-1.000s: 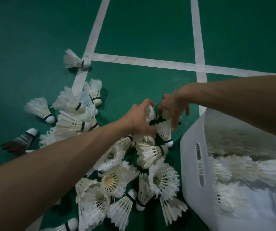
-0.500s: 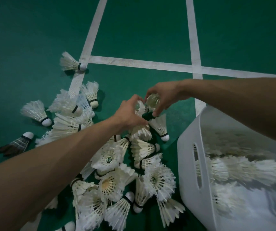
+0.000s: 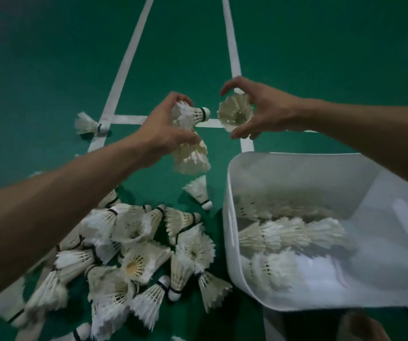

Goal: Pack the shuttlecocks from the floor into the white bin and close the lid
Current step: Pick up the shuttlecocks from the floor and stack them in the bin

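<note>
My left hand (image 3: 163, 134) has its fingers curled round the left shuttlecock (image 3: 193, 114), cork pointing right. A nested stack (image 3: 193, 158) hangs below the palm, and I cannot see what holds it. My right hand (image 3: 269, 112) pinches the right shuttlecock (image 3: 235, 114) by its skirt, open end facing that cork and just apart from it. Both are above the floor (image 3: 50, 70), up and left of the bin (image 3: 230, 217), which stands open with rows already inside.

I judge I'm about to nest cork into skirt. A skewed entry would bend or snap feathers, and squeezing the skirt would crush it. The hanging stack could slip and drop towards the pile (image 3: 136, 254). On the way over, the bin's rim could catch the stack. Much of the pile is unpacked.
</note>
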Motion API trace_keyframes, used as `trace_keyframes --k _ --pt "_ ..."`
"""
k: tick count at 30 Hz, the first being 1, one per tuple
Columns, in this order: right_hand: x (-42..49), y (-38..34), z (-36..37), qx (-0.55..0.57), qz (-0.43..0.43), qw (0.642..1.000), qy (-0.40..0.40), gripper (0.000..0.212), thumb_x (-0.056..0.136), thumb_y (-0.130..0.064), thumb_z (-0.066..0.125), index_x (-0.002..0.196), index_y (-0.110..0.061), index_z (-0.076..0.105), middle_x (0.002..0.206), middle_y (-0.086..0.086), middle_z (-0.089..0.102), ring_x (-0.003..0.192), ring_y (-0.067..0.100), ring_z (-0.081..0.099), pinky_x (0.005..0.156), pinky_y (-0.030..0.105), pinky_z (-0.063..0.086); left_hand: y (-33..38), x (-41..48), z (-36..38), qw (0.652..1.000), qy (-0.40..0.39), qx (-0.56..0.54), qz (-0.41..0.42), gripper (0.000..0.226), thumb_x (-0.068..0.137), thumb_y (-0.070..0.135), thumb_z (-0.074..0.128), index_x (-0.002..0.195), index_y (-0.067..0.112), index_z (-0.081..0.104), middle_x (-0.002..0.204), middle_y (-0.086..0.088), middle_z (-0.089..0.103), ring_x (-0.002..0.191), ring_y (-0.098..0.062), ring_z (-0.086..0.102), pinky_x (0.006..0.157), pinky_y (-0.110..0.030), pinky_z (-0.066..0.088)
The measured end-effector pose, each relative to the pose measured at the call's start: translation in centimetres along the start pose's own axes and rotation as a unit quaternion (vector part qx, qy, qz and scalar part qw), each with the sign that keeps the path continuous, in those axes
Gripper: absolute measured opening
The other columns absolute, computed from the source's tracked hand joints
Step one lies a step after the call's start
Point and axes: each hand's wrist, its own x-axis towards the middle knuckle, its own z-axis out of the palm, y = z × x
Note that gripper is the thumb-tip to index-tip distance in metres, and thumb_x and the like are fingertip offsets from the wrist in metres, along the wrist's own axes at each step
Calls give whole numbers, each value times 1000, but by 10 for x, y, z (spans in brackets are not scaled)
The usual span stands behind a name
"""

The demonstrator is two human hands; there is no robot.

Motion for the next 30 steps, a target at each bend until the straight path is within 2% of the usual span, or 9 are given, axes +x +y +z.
trace_keyframes --k 3,5,7,10,15,19,22,25,30 --pt "-44 9 -19 -22 3 999 38 62 70 -24 84 121 -26 49 101 5 60 72 24 67 55 35 60 33 -16 23 999 -19 8 39 57 72 -9 71 116 19 47 105 -10 56 85 -24 62 63 -31 59" --pt "-74 19 -29 -52 1 996 77 61 67 -33 85 115 -28 49 99 -4 58 72 14 60 51 23 55 52 -27 42 997 -41 6 62 57 72 -9 71 117 17 47 103 -10 56 83 -24 62 67 -36 60" --pt "-102 33 -36 -85 13 992 96 63 65 -41 84 114 -29 47 96 -9 54 77 5 54 58 17 46 66 -39 62 994 -77 12 71 58 73 -10 70 119 15 46 102 -11 57 83 -26 62 71 -40 60" --pt "-136 58 -42 -107 45 988 98 65 62 -49 83 113 -29 47 102 -2 54 81 11 53 68 24 42 72 -57 93 989 -127 48 63 58 71 -9 72 118 15 48 106 -14 59 88 -32 66 77 -47 58" --pt "-175 91 -37 -60 78 994 57 67 60 -45 85 114 -30 49 116 2 53 92 14 58 83 37 54 62 -75 131 973 -198 121 5 60 70 -7 73 113 28 51 108 -14 58 93 -40 65 75 -57 56" --pt "-191 113 -21 -55 74 996 -11 60 67 -30 84 117 -36 52 118 1 53 91 12 59 77 29 54 40 -77 151 945 -229 234 6 60 70 5 79 110 38 50 117 -4 55 88 -23 62 73 -42 58" --pt "-197 130 -4 -86 82 992 -50 50 70 -25 81 111 -35 55 118 -3 51 98 14 55 78 26 48 24 -75 165 912 -289 290 -24 60 72 8 79 113 38 48 114 1 55 79 -14 58 63 -30 55" --pt "-200 144 12 -85 97 989 -73 47 70 -29 81 110 -35 58 122 -2 53 107 17 52 90 35 46 9 -70 181 863 -340 374 -11 60 72 14 78 114 42 45 121 1 53 89 -18 58 71 -37 55" --pt "-201 152 24 -96 121 982 -105 50 70 -36 82 115 -30 59 112 -9 57 90 5 54 67 16 41 -6 -55 194 836 -388 388 -3 61 70 14 77 112 44 44 124 0 50 97 -28 59 76 -52 55"
